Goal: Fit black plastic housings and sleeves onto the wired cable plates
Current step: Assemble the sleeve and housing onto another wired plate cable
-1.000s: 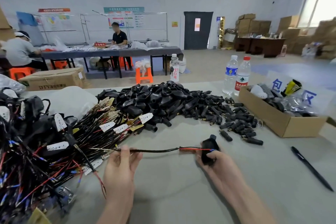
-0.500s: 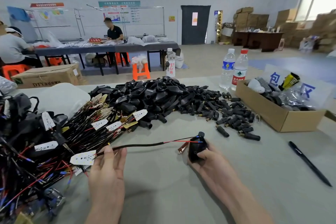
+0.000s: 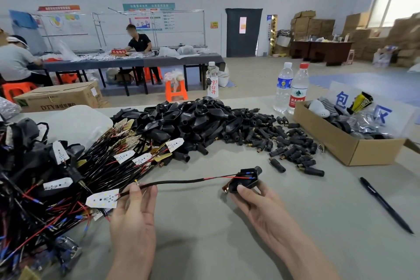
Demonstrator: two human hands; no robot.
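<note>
My left hand point(image 3: 134, 211) pinches a black cable point(image 3: 177, 181) near its white plate point(image 3: 102, 199). The cable runs right, where its red and blue wires enter a black plastic housing point(image 3: 244, 180) held in my right hand point(image 3: 261, 209). A small copper terminal sticks out at the housing's left. A heap of black housings point(image 3: 188, 120) lies behind, with several small black sleeves point(image 3: 286, 145) scattered to its right. A tangled pile of wired cable plates point(image 3: 56, 170) covers the table's left side.
A cardboard box point(image 3: 347, 148) of odds and ends stands at the right, with two water bottles point(image 3: 292, 88) behind it and a third bottle point(image 3: 212, 80) at the far edge. A black pen point(image 3: 386, 206) lies at the right. People sit at a far table.
My left hand has drawn the cable and its white plate out of the pile toward me. My right hand has turned the housing so its open side faces up.
</note>
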